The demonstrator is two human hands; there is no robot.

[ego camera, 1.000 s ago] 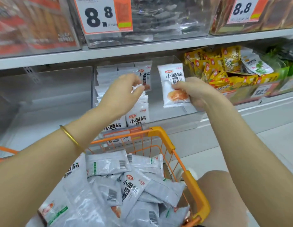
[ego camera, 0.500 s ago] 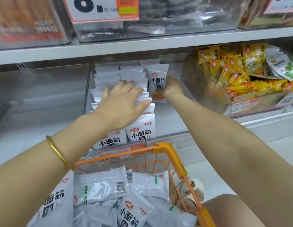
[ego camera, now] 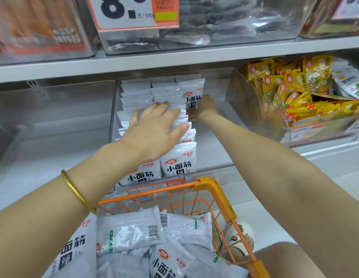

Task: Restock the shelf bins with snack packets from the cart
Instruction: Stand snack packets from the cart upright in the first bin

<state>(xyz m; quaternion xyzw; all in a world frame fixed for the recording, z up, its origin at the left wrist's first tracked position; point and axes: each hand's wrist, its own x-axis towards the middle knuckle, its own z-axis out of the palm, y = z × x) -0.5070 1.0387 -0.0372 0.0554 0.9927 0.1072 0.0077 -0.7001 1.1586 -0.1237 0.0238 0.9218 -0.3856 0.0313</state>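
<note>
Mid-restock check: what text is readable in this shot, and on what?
"8." and "元/500": price card, top.
"卫龙", "乐享装", "小面筋", "辣": white packets in the shelf bin and the cart.
Yellow packets, bin-front label, top-right card: too blurred or cut off to read.

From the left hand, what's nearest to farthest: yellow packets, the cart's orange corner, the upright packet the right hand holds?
1. Upright packet gripped by the right hand, just right of the left hand.
2. Cart's orange corner, below, nearer the camera.
3. Yellow packets, far-right bin.
</note>
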